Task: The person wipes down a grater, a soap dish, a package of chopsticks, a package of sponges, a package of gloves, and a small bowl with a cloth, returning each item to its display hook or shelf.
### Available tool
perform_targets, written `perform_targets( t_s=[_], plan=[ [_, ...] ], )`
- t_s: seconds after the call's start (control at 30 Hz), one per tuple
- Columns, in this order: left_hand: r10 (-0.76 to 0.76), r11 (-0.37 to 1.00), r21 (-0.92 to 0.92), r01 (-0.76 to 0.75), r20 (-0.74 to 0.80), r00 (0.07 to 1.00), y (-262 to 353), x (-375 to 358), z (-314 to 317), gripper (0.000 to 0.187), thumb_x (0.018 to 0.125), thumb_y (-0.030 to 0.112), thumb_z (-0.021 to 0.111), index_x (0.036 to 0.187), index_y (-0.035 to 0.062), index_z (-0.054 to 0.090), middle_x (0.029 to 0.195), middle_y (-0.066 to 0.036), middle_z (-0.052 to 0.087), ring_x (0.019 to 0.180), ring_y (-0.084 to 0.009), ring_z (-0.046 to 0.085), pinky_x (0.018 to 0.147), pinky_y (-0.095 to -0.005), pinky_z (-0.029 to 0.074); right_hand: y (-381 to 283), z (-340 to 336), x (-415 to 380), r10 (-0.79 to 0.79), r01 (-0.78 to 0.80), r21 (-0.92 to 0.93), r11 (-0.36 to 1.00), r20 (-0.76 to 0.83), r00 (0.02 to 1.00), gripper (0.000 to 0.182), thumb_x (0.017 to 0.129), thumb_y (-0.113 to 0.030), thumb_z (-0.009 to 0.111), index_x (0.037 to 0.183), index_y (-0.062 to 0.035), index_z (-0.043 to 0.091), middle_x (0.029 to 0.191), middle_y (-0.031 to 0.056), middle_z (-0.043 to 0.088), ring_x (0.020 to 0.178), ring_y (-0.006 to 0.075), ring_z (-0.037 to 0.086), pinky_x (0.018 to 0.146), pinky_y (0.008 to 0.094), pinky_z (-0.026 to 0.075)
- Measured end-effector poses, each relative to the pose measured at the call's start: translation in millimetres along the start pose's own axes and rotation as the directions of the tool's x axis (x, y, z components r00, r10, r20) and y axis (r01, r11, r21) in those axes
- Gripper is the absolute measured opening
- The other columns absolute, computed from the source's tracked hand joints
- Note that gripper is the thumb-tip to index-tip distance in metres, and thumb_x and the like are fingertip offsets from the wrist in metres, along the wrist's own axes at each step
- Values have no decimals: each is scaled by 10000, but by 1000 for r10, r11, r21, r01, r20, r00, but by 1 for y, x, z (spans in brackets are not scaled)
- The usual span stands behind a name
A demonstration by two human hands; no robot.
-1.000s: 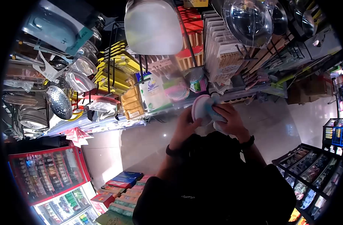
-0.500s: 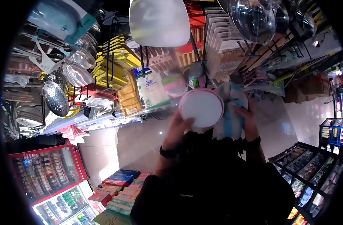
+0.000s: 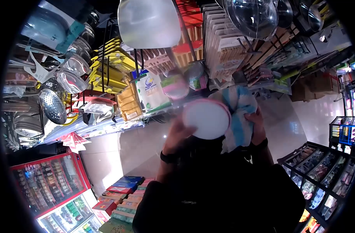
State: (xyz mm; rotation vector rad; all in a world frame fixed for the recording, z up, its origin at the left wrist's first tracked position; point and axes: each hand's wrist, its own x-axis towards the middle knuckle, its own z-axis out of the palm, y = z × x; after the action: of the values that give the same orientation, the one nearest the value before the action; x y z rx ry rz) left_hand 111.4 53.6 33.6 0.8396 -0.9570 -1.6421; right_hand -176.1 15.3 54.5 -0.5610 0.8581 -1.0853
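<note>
My left hand (image 3: 177, 135) grips the left edge of a round white disc with a pink rim (image 3: 207, 119), thumb over its face. In my right hand (image 3: 257, 126) is a crumpled blue-and-white striped cloth (image 3: 238, 124), its fingers closed on the right side. The cloth lies against the disc's right edge, and its lower end hangs down near my dark clothing. Just beyond the disc, packaged round items with pink edges (image 3: 175, 88) hang on the rack. What the disc is exactly, I cannot make out.
Above and ahead, a rack holds a large pale spatula-shaped blade (image 3: 149, 24), a perforated skimmer (image 3: 53, 104) and yellow packets (image 3: 112, 70). A red-framed glass cabinet (image 3: 49, 182) stands lower left, stacked boxes (image 3: 125, 184) beside it. Black shelving (image 3: 321, 174) is at right.
The disc has dipped slightly lower and its face has tilted. The striped cloth has spread out more beside it. The rack appears shifted a little to the left in view.
</note>
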Motion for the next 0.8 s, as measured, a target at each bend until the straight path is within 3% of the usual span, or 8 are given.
perform_targets(
  t_s=[0.1,0.23,0.33,0.37,0.47,0.57,0.63,0.8],
  plan=[
    [60,997,31,-64,120,991,5,7,8,686,864,205,666,1450,-7,379,1318,-106,553,1236,-222,504,1048,-376,390,3,-3,0,13,-13,-89,996,1,1000,605,755,-11,669,1341,-49,524,1170,102,645,1037,223,638,887,345,529],
    [5,996,-93,-10,-59,998,1,11,19,672,894,112,640,1460,22,289,1354,-139,528,1237,-227,510,990,-347,438,16,-22,2,18,8,-152,988,172,985,675,710,43,700,1354,-37,517,1240,100,622,1140,232,586,1014,371,449],
    [27,998,-50,-35,-159,987,-10,19,25,665,911,14,588,1479,40,243,1387,-157,505,1227,-235,528,965,-345,463,32,-24,3,-200,285,-240,928,325,924,712,701,38,722,1374,-26,498,1278,115,597,1188,222,550,1054,371,408],
    [181,983,34,-178,-119,976,-22,24,24,639,942,0,540,1505,47,240,1407,-155,496,1229,-234,529,966,-344,467,40,-29,7,-242,353,-279,893,362,900,708,704,20,749,1368,-8,502,1297,124,584,1209,223,537,1051,363,402],
    [22,995,99,-20,-22,1000,-15,29,28,669,968,71,561,1537,56,209,1417,-118,481,1227,-215,518,996,-354,442,23,-6,14,-194,346,-292,892,444,875,673,699,-2,777,1327,11,535,1294,117,589,1215,238,540,1049,364,396],
    [47,997,58,-54,113,993,-7,28,32,879,906,389,665,1559,59,178,1539,-112,327,1391,-227,354,1085,-378,357,15,4,17,-153,317,-395,862,394,906,605,711,-37,789,1271,24,569,1274,129,597,1207,260,549,1035,365,403],
    [5,998,60,-15,153,988,12,29,47,1100,798,615,692,1562,36,151,1581,-118,254,1454,-253,255,1152,-410,251,16,6,20,-242,482,-480,733,478,844,573,738,-59,775,1267,25,571,1260,142,599,1195,263,556,1020,366,415],
    [68,998,-10,-67,172,983,-2,30,38,1129,801,656,651,1556,-1,128,1589,-137,233,1464,-261,230,1182,-411,169,13,12,22,-227,574,-600,557,555,800,581,740,-107,765,1280,1,581,1236,172,604,1166,311,573,991,390,446]
  ],
)
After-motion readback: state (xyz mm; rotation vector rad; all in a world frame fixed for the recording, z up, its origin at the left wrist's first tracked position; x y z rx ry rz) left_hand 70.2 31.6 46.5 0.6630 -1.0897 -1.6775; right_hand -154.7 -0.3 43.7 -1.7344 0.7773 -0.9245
